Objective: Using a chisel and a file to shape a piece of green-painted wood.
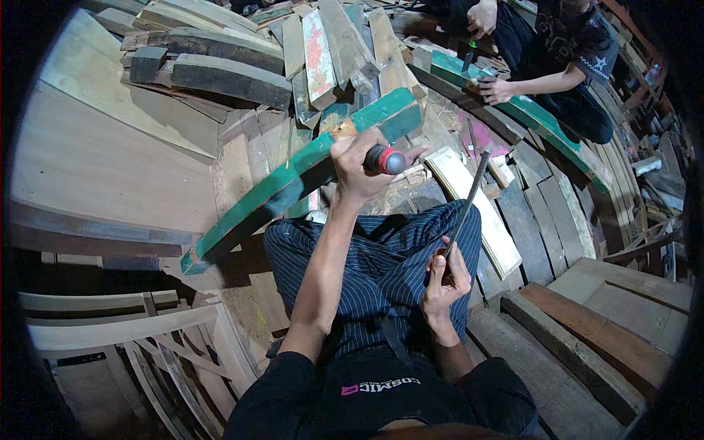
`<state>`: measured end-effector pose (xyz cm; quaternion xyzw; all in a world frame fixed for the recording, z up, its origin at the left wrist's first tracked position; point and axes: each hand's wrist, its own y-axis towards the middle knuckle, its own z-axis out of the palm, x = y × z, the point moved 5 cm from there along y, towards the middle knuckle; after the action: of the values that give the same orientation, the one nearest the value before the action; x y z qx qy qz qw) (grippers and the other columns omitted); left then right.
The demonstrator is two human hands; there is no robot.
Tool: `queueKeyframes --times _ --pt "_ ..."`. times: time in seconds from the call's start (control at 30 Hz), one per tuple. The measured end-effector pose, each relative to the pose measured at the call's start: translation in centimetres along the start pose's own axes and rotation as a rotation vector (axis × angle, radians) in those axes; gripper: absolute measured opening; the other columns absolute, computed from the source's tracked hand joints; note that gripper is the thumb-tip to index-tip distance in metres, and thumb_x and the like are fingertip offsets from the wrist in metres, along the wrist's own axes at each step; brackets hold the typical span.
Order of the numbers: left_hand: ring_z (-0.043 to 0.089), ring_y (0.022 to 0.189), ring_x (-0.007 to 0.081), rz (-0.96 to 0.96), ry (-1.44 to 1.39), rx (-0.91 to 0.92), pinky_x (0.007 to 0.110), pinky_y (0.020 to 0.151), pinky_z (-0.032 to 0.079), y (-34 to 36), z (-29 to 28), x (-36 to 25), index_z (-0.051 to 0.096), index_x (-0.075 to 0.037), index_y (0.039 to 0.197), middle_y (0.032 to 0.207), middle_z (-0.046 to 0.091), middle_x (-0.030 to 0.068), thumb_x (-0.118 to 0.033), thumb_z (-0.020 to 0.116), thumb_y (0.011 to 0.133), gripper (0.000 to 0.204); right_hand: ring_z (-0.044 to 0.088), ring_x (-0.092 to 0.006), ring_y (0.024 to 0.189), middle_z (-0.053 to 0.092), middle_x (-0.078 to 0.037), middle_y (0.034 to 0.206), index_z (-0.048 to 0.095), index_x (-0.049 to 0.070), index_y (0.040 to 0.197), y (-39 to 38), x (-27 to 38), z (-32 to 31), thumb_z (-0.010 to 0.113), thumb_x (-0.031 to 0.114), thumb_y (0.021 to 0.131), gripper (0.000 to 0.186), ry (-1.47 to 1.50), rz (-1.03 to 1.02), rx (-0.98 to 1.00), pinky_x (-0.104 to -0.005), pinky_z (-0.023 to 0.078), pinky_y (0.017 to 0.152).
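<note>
My left hand (356, 163) grips a tool with a red and black handle (383, 160), held over a long green-painted timber (260, 199) that lies diagonally in front of me. Chipped pale wood shows on its top beside the hand; the tool's working end is hidden. My right hand (446, 286), above my striped trousers at the right, holds a long, thin dark metal bar (473, 191) that points up and away from me. A pale board (477, 220) lies just beyond it.
At top right a co-worker (557, 44) holds a tool on another green timber (543, 117). Piled offcuts (220, 73) fill the back, large pale panels (103, 154) stand at left, slatted wooden frames (132, 323) lie lower left, and planks (579, 330) lie lower right.
</note>
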<state>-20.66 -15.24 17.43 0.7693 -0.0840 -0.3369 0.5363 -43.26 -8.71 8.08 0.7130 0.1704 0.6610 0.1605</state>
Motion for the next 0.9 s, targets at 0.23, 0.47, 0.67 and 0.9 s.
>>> queueKeyframes --times 0.23,0.47,0.67,0.9 --pt "0.052 0.042 0.0212 -0.024 0.018 0.017 0.029 0.044 0.040 0.2 0.1 -0.4 0.054 -0.008 0.062 0.051 0.049 0.0062 -0.026 0.091 0.059 0.042 0.050 -0.0105 0.060 0.057 -0.010 0.078 0.058 -0.016 0.113 0.0 -0.2 -0.3 0.057 0.004 0.095 0.027 0.023 0.001 -0.024 -0.0240 0.040 0.050" --pt "0.049 0.040 0.0187 0.011 0.059 -0.016 0.028 0.043 0.039 0.5 0.1 -0.7 0.051 -0.008 0.058 0.049 0.048 0.0048 -0.017 0.086 0.066 0.037 0.049 -0.0095 0.058 0.056 -0.009 0.078 0.057 -0.016 0.113 0.4 1.3 -0.5 0.054 0.010 0.098 0.031 0.101 0.028 -0.076 -0.0224 0.039 0.048" --pt "0.052 0.043 0.0233 0.023 0.073 -0.003 0.033 0.044 0.040 0.8 1.3 -1.8 0.050 -0.007 0.060 0.050 0.048 0.0084 -0.012 0.078 0.073 0.031 0.047 -0.0103 0.059 0.053 -0.009 0.075 0.056 -0.017 0.111 -0.1 1.5 0.4 0.055 0.003 0.095 0.026 0.035 0.001 -0.021 -0.0250 0.038 0.050" --pt "0.055 0.047 0.0261 0.047 0.016 -0.018 0.036 0.046 0.041 1.0 1.7 -1.3 0.051 -0.005 0.063 0.053 0.051 0.0102 -0.009 0.076 0.075 0.028 0.042 -0.0062 0.059 0.052 -0.003 0.075 0.057 -0.013 0.120 -0.5 0.4 1.0 0.054 0.005 0.097 0.029 -0.040 0.023 -0.068 -0.0215 0.033 0.050"
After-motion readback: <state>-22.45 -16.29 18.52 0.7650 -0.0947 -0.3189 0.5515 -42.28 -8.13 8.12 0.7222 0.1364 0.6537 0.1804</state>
